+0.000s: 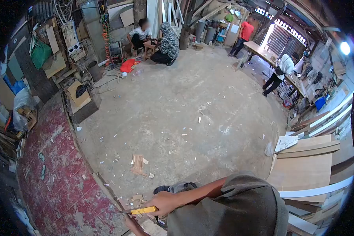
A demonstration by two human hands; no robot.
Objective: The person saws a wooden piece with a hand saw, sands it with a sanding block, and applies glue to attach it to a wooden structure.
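My right hand [166, 203] is closed around a yellow utility knife [144, 210], its thin end pointing left. Just below it, my left hand [134, 227] shows only in part at the bottom edge. Its fingers are hidden, so what it holds cannot be made out. Small wood offcuts [137, 198] lie on the floor beyond the knife. A dark shoe [163, 189] shows behind my right wrist.
Red tiled floor [67, 177] borders the concrete on the left. Wood panels [303, 169] lean at right. A flat wood piece [137, 163] lies ahead. Two people [169, 43] crouch at the back; others stand by a long table [263, 55].
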